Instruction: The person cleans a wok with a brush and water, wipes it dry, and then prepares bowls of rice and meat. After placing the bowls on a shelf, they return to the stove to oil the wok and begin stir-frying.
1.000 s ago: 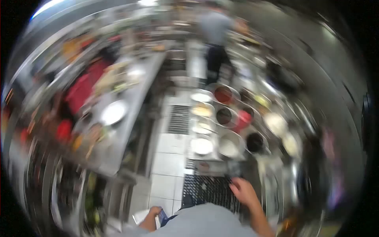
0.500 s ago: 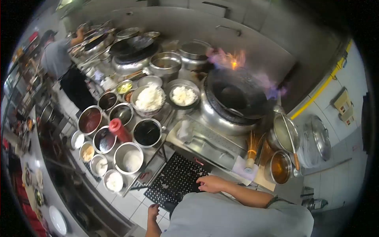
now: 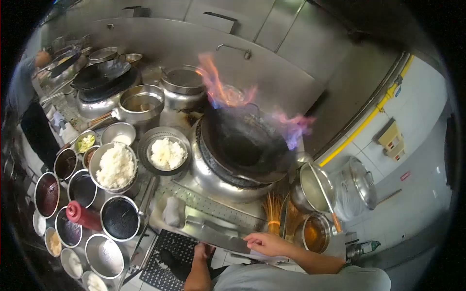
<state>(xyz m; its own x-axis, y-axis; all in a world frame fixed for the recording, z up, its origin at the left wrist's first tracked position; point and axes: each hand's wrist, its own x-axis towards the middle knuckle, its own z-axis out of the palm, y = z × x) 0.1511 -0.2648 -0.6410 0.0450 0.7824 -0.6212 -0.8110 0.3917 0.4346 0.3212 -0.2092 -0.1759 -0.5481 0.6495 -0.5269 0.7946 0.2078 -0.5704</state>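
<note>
My right hand [image 3: 266, 244] hovers by the front edge of the stove counter, palm down, fingers loosely bent and apart, with nothing in it. My left hand [image 3: 204, 250] is lower, close under the counter's front edge; its fingers are mostly hidden. Ahead of both hands a large black wok [image 3: 245, 145] sits on a round steel burner [image 3: 213, 177]. Flames [image 3: 225, 89] rise behind the wok and at its right side. A bamboo whisk [image 3: 273, 216] stands just beyond my right hand. A grey cloth [image 3: 174, 212] lies on the steel counter to the left.
To the left stand a bowl of white rice [image 3: 116, 167], a second rice bowl [image 3: 167, 154], several sauce pots and a red squeeze bottle [image 3: 82, 216]. At right are a steel pot [image 3: 315, 184] with a ladle and a pot of amber liquid [image 3: 315, 233]. A co-worker stands far left.
My view has swung right and closer to the stove. My left hand has moved forward to the counter's front edge. The flames behind the wok look taller.
</note>
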